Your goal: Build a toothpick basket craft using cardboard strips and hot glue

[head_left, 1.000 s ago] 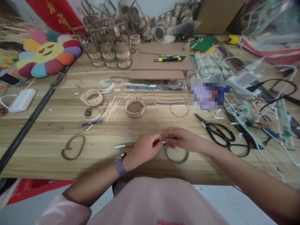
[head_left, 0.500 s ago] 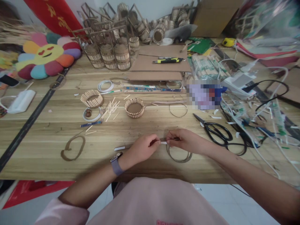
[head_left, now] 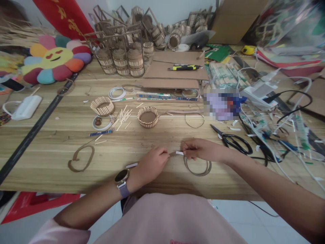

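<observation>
Between my two hands runs a flat brown strip (head_left: 173, 154) with a short white piece of tape (head_left: 179, 153) on it. My left hand (head_left: 155, 162) is closed, pinching the strip at the thumb and forefinger. The fingers of my right hand (head_left: 196, 149) pinch the same strip just right of the white piece. Below my right hand, a coiled loop of brown strip (head_left: 198, 173) rests on the table. Another white piece (head_left: 131, 165) shows beside my left wrist. Farther forward stand a round basket of short sticks with a brown base (head_left: 148, 117) and a second stick ring (head_left: 103, 106).
Black scissors (head_left: 235, 142) lie right of my right hand. Loose sticks (head_left: 124, 118), tape rolls (head_left: 117, 93) and a curled brown strip (head_left: 81, 159) lie to the left. Cardboard (head_left: 175, 64) with a yellow-black cutter (head_left: 184, 67) is at the back, near finished stick lanterns (head_left: 121, 62). Cables (head_left: 299, 79) clutter the right.
My left hand has shifted slightly left, away from the right hand, so more strip and the white tape show between them. The view has shifted slightly.
</observation>
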